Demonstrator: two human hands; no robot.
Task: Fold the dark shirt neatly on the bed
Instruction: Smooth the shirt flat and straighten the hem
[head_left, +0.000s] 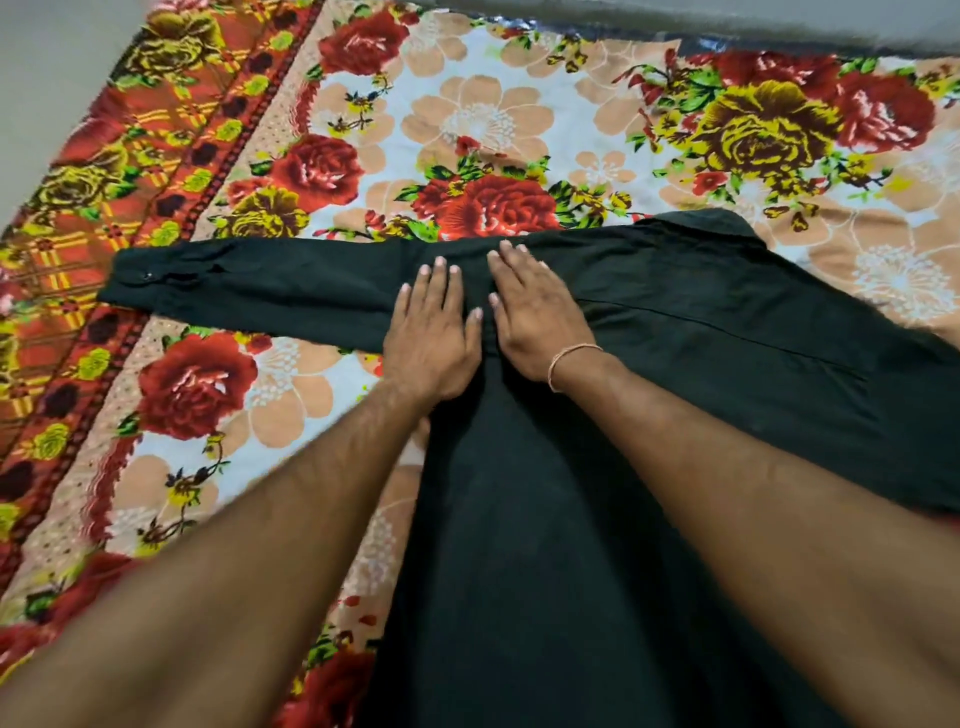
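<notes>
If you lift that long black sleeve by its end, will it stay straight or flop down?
Probably flop: the sleeve is thin cloth lying flat on the bedsheet, following its surface. It likely weighs little. It may slide when pushed, which could be why the left hand and right hand press the shirt.

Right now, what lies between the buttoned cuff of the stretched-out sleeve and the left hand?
Only the dark sleeve itself, flat on the floral bedsheet from cuff to left hand; nothing rests on it in the head view.

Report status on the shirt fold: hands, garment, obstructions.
Left hand and right hand flat, pressing near the shoulder. Dark long-sleeved cloth shirt spread on the floral bedsheet, one sleeve stretched out left, unfolded. Nothing obstructing.
</notes>
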